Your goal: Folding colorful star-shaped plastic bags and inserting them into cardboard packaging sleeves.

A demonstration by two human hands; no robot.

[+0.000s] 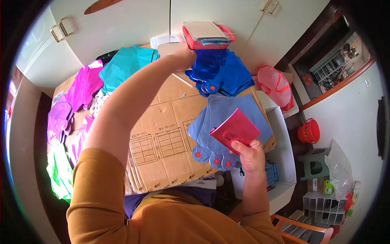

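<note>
The right hand (251,153) has the pink pouch (239,128) now, thumb on top at the near edge, other fingers tucked under, a grip that probably leaves most of it flat and free. Out at the far side is the left hand (185,59), just beside the blue pile (237,75) and the red basket (198,44); its fingertips don't show, so whether it grips anything, can't tell. And the pouch? Over the grey-blue pile (219,112), well apart from the left hand and nearer. Beneath, the cardboard (158,116) seems to serve as a flat work surface, piles sorted by colour around its edges, apparently to avoid mixing: teal pile (126,67) far left, purple pile (59,118) left, green pile (59,173) near left.
</note>
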